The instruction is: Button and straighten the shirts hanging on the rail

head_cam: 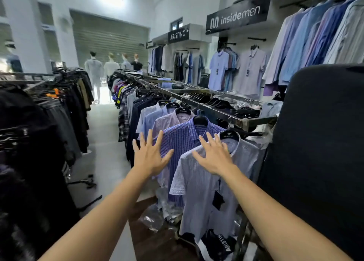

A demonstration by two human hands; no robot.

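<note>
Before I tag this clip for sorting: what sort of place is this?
Most likely a menswear shop: shirts on hangers crowd a metal rail, ARISTINO and insidemen brand signs hang above, dressed mannequins stand beyond.

Wall sign (238,14), upper right: "insidemen", white on black, logo at left end.
Smaller sign (178,35), farther back on the wall: "ARISTINO".
Front hanger (229,135), on nearest shirt (206,182): "ARISTINO" under small emblem.
Third hanger (183,111), on pink shirt (167,123): same word, faint.
Dark bag (214,247) under nearest shirt: "ARISTIN", rest hidden.
Hang tag (218,200): unreadable.
</note>
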